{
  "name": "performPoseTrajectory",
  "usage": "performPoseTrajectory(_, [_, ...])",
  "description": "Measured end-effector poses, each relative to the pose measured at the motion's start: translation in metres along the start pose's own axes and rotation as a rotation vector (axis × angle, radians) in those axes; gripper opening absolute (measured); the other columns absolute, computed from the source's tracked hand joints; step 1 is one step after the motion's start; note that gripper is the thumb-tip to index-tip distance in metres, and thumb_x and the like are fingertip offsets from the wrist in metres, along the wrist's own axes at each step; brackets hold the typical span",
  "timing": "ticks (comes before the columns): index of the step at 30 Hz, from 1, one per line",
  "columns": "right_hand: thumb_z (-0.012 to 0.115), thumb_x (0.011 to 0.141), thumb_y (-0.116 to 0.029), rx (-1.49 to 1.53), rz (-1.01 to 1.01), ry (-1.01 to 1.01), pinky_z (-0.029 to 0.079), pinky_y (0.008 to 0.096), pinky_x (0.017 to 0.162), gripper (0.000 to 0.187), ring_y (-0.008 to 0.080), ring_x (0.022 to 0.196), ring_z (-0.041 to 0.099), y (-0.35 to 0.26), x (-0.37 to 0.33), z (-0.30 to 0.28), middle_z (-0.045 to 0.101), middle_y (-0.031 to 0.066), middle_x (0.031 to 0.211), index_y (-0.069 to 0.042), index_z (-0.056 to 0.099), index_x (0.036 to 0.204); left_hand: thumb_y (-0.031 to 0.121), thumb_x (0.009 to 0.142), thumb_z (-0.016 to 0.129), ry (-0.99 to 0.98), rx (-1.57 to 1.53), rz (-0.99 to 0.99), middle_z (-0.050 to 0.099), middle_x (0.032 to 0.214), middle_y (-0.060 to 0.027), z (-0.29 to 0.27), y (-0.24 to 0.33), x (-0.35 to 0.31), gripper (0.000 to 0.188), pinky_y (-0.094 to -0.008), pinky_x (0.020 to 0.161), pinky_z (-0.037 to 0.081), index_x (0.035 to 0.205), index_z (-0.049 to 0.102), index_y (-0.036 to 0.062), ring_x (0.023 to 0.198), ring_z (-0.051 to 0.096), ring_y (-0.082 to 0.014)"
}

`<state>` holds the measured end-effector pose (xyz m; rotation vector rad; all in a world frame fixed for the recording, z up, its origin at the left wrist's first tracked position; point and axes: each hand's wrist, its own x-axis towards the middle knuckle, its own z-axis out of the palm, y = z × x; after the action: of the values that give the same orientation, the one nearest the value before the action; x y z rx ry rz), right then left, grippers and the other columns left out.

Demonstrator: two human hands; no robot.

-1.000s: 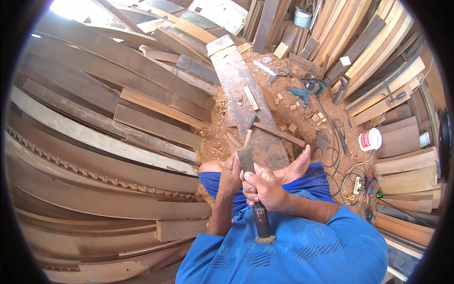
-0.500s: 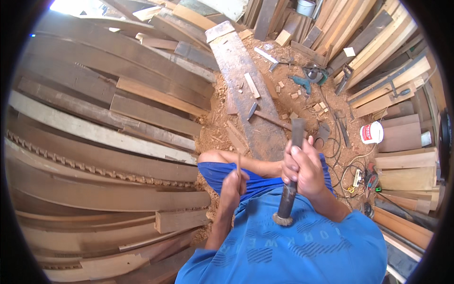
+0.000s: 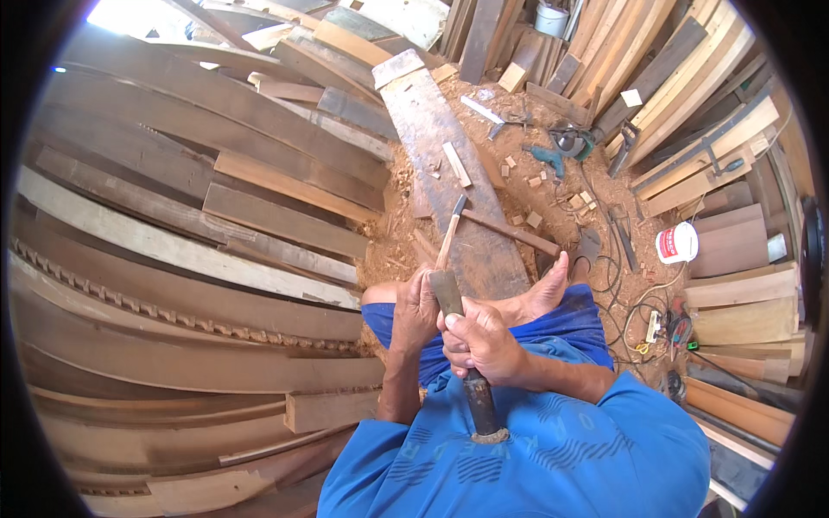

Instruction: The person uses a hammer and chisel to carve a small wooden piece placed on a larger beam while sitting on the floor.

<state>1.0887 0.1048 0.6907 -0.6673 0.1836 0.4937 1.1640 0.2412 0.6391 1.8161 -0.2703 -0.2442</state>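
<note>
My right hand (image 3: 485,341) is wrapped round a chisel (image 3: 481,404) with a dark handle, its frayed butt against my blue shirt. The broad metal blade points up and away, overlapping the edge of my left hand (image 3: 416,312). That left hand is closed on a thin wooden stick (image 3: 449,239), which rises beyond the blade. Whether blade and stick touch, I cannot tell. Past my hands, a hammer (image 3: 511,231) with a brown wooden handle lies across a long worn plank (image 3: 419,112). A short pale wood strip (image 3: 458,164) rests farther up the plank.
Stacked boards (image 3: 285,207) crowd the left side, and more timber (image 3: 639,69) leans at the far right. Sawdust and offcuts cover the ground. A teal power tool (image 3: 547,160), a white bucket (image 3: 677,243), cables and a power strip (image 3: 654,326) lie to the right.
My right hand has come left and nearer with the chisel, beside my left hand. My left hand has risen slightly, and its stick now shows longer, pointing away.
</note>
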Motion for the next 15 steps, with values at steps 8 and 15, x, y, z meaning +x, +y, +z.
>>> performPoseTrajectory(8, [0.044,0.101,-0.027,-0.065,-0.002,-0.008,0.043,0.0263,0.048,0.019,0.0059,0.049,0.038,-0.005,-0.003,0.004,0.036,-0.0032,0.065,-0.008,0.044,0.101,0.027,0.106,0.038,0.019,-0.066,-0.005,0.052,0.074,-0.0031,0.004,0.014,-0.015,0.032,-0.0286,0.063,0.043,0.096,0.057,0.0020,0.068,0.049,-0.0128])
performPoseTrajectory(15, [0.045,0.100,-0.027,-0.055,-0.005,0.003,0.043,0.0260,0.048,0.020,0.0061,0.048,0.038,-0.012,-0.004,0.004,0.036,-0.0030,0.064,-0.007,0.044,0.102,0.027,0.105,0.039,0.056,-0.159,-0.006,0.053,0.077,-0.0026,0.012,0.021,-0.013,0.031,-0.0279,0.065,0.043,0.099,0.058,0.0027,0.069,0.049,-0.0133])
